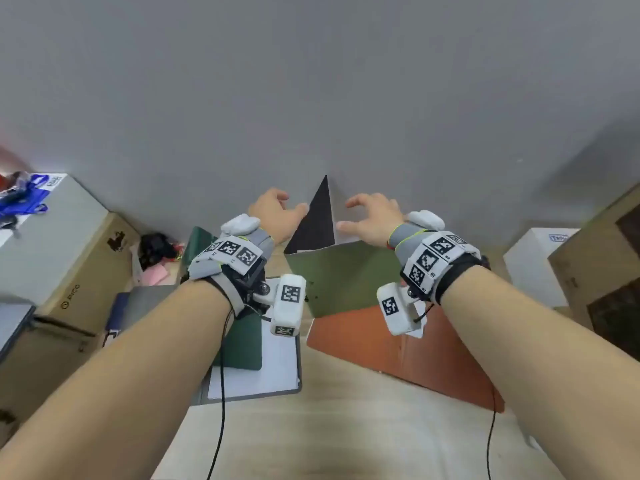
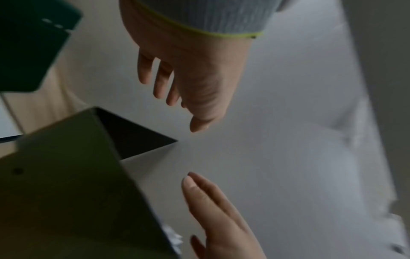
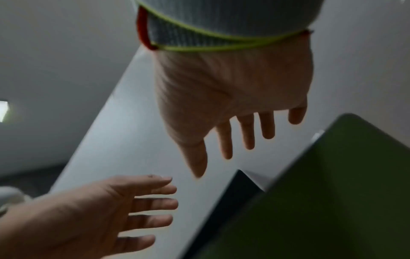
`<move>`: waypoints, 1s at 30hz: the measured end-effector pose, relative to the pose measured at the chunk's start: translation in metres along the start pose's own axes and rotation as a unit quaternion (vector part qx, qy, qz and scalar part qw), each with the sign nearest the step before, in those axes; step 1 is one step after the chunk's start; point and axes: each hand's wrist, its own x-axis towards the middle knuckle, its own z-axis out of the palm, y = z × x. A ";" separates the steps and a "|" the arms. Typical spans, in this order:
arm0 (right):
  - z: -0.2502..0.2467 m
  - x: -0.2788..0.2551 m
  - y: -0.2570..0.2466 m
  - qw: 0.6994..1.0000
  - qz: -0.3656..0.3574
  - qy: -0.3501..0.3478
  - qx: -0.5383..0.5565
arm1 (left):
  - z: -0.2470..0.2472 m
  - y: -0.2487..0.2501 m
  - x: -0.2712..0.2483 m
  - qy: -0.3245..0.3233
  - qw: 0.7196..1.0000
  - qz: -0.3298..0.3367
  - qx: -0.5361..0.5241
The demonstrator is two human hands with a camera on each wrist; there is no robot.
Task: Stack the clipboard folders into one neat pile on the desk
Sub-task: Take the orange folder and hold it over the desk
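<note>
Bare skin, both hands: the left hand (image 1: 277, 213) and the right hand (image 1: 372, 216) are held out side by side at the far edge of the desk (image 1: 346, 427), fingers spread and loosely bent, gripping nothing. Between them stands the dark triangular corner of a black folder (image 1: 317, 220), which lies under an olive-green clipboard folder (image 1: 346, 278). The left thumb is just beside the black corner; whether it touches cannot be told. The right hand's fingers (image 3: 248, 133) hang straight and apart over a pale grey sheet or surface next to that corner, with a gap visible below them in the right wrist view.

Olive-green folder: lying aslant at the middle of the desk, overlapping an orange-red clipboard folder (image 1: 398, 344) nearer and to the right. To the left, a dark green folder (image 1: 242, 344) lies across a white pad in a grey cover (image 1: 263, 375); another dark green folder (image 1: 199, 242) shows farther back, behind the left wrist.

Each wrist carries a grey band with black-and-white marker tags and a white camera housing; thin black cables run down over the desk.

Left of the desk stand cardboard boxes (image 1: 93, 271), a blue bag (image 1: 20, 199) and a black bundle (image 1: 156, 247). Right of it, a white box (image 1: 533, 265) and brown cartons.
</note>
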 end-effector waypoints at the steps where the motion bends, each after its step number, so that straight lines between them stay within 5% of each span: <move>1: 0.010 0.005 -0.001 0.998 0.005 -0.027 -0.059 | 0.005 -0.012 0.011 -0.026 0.999 -0.018 0.019; 5: 0.038 0.022 0.010 0.966 0.031 -0.102 -0.235 | 0.023 -0.038 0.029 -0.137 0.987 -0.065 0.055; 10: 0.042 0.031 0.014 0.968 0.057 -0.042 -0.243 | 0.033 -0.039 0.036 -0.246 0.966 -0.081 0.023; 16: 0.031 0.043 0.024 0.981 0.125 0.041 -0.141 | 0.021 -0.026 0.043 -0.239 0.962 0.037 0.123; 20: 0.013 0.050 0.030 0.981 0.184 0.059 0.035 | 0.009 -0.012 0.046 -0.221 0.957 0.107 0.151; 22: 0.003 0.054 0.028 0.947 0.239 -0.025 0.211 | 0.000 -0.008 0.047 -0.217 0.957 0.120 0.149; 24: -0.004 0.058 0.028 0.837 0.280 -0.100 0.460 | -0.006 -0.007 0.046 -0.258 0.944 0.132 0.157; 26: -0.008 0.064 0.039 0.745 0.275 -0.117 0.597 | -0.006 -0.008 0.043 -0.296 0.924 0.158 0.182; 27: -0.009 0.066 0.044 0.730 0.265 -0.111 0.620 | -0.005 -0.009 0.042 -0.311 0.916 0.172 0.188; 30: -0.007 0.062 0.052 0.749 0.277 -0.108 0.592 | -0.001 -0.021 0.038 -0.332 0.914 0.172 0.161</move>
